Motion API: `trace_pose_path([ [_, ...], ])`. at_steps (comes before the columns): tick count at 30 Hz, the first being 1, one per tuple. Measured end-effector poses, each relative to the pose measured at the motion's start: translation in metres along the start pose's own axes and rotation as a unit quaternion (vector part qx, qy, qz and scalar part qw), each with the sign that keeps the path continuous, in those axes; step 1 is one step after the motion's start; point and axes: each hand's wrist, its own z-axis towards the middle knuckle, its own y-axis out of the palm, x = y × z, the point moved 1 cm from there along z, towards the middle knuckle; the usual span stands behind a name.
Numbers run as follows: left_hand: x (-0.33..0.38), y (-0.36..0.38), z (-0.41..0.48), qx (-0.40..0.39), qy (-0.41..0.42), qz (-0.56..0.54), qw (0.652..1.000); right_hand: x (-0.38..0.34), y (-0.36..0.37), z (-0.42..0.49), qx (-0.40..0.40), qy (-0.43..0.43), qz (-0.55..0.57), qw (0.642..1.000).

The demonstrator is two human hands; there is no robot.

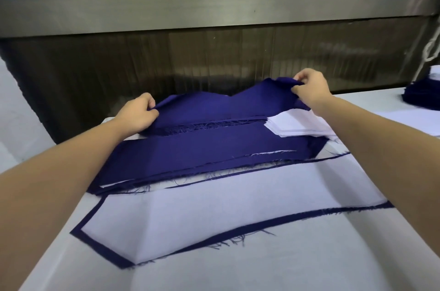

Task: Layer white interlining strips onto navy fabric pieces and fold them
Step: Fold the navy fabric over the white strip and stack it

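A top navy fabric piece (209,106) is lifted off a far stack, sagging in the middle. My left hand (138,113) pinches its left end and my right hand (310,89) pinches its right end, held higher. Under it lies the frayed stack of navy pieces (190,127). A second stack of long navy pieces (202,155) lies nearer, with white edges showing between its layers. A small pile of white interlining strips (300,125) rests at the right end of the stacks. Closest to me lies a navy piece covered by a white interlining strip (226,209), navy showing only as a border.
Everything lies on a white table (262,267). Behind it runs a dark machine opening under a metal bar (214,17). At the far right stands another stack of navy pieces (423,94) on white sheets.
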Motion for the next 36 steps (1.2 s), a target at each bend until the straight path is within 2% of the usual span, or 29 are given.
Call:
trace_pose_path([
  [6,0.008,-0.020,-0.018,0.016,0.010,-0.108,0.994,-0.007,-0.017,-0.013,0.023,0.013,0.090,0.996],
  [13,0.020,-0.057,-0.046,0.022,0.035,-0.215,0.976,-0.016,-0.045,-0.039,0.006,-0.008,0.197,0.980],
  [17,0.027,-0.071,-0.066,0.000,0.038,-0.262,0.964,-0.016,-0.066,-0.057,-0.006,0.019,0.205,0.979],
  [22,0.034,-0.072,-0.099,-0.056,-0.002,-0.365,0.929,-0.005,-0.092,-0.084,-0.062,0.086,0.221,0.970],
  [24,0.034,-0.068,-0.111,-0.076,-0.027,-0.349,0.934,0.002,-0.102,-0.094,-0.081,0.107,0.217,0.967],
  [27,0.031,-0.060,-0.123,-0.077,-0.036,-0.233,0.969,0.011,-0.114,-0.106,-0.097,0.136,0.198,0.966],
  [30,0.028,-0.057,-0.134,-0.089,-0.046,-0.202,0.974,0.017,-0.120,-0.116,-0.099,0.147,0.168,0.970],
  [34,0.022,-0.051,-0.150,-0.127,-0.060,-0.111,0.984,0.024,-0.119,-0.124,-0.120,0.140,0.061,0.981],
  [36,0.019,-0.046,-0.158,-0.151,-0.087,-0.109,0.979,0.030,-0.116,-0.126,-0.119,0.126,0.020,0.985],
])
